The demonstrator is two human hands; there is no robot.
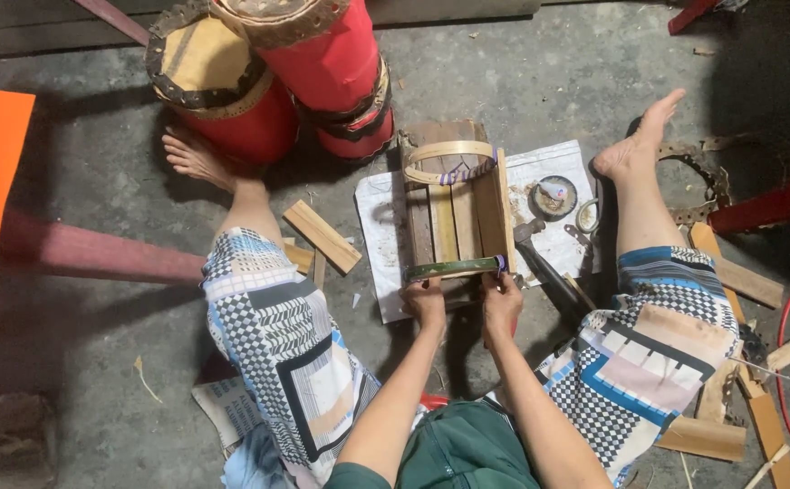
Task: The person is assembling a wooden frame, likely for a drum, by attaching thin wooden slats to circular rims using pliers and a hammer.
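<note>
- Head view, looking down at a seated person on a concrete floor (540,72), legs spread to either side of the work.
- Left hand (426,299): fingers curled closed on the near bamboo hoop (449,268), gripping its left part.
- Right hand (501,294): closed on the same hoop at its right end, just beside a small purple binding (500,263).
- Slat frame (454,204): flat bamboo slats running lengthwise, bent up into a trough; resting on a sheet of paper (553,181) between the knees, directly ahead of both hands.
- Far hoop (449,150): pale bamboo, tied with purple cord at the frame's other end.
- Hammer (540,258): lying on the paper, just right of the frame and near the right hand.
- Risk, as a judgement: near hoop appears held mainly by grip; any slackening could let the bent slats spring flat and slide out. Cause: bamboo under tension with only one small tie visible at this end.
- Second risk: a sideways pull could shift the frame against the hammer or the small round tin (553,196).
- Counts: two hoops; two red drums (341,72) at the top, touching; two hands, both engaged; one hammer; one round tin; several loose wood offcuts (322,235) scattered near both legs, exact number unclear.
</note>
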